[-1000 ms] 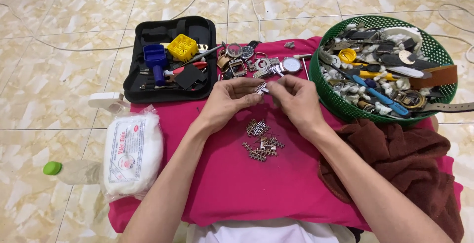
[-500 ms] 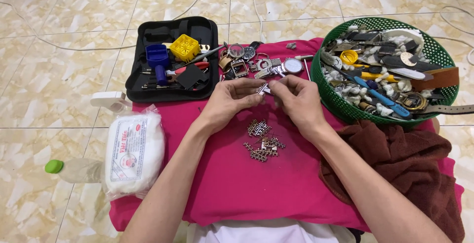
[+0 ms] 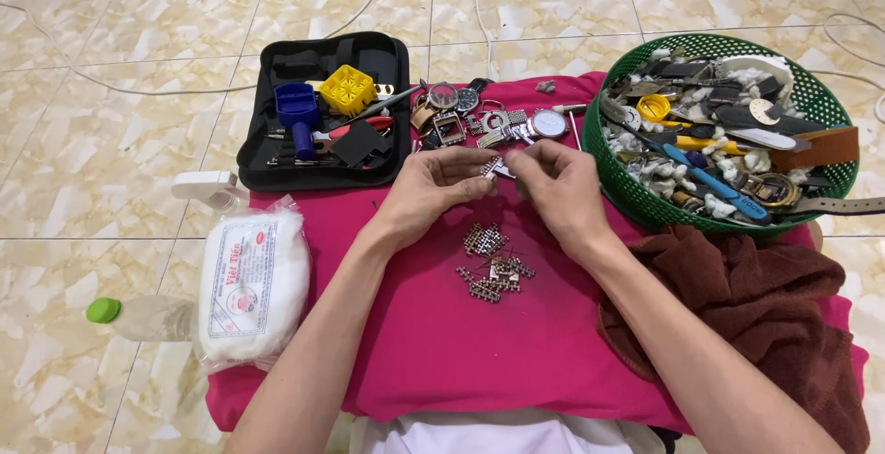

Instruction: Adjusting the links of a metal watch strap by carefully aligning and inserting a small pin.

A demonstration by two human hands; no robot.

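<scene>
I had both hands over the pink cloth (image 3: 433,353), which serves here as my landmark. My left hand (image 3: 429,191) and my right hand (image 3: 562,191) met above its upper middle, fingertips pinched together on one small metal watch-band piece (image 3: 498,168) held between them. Just below my hands, a little heap of loose metal links (image 3: 490,260) lay on the cloth. Along the cloth's far edge sat a cluster of watch cases and bands (image 3: 489,117). A black tool case (image 3: 323,108) rested at its far left corner, a green basket (image 3: 645,205) of watch parts at its far right. A white cotton pack (image 3: 249,283) overlapped its left edge, and a brown towel (image 3: 765,306) covered its right side.
</scene>
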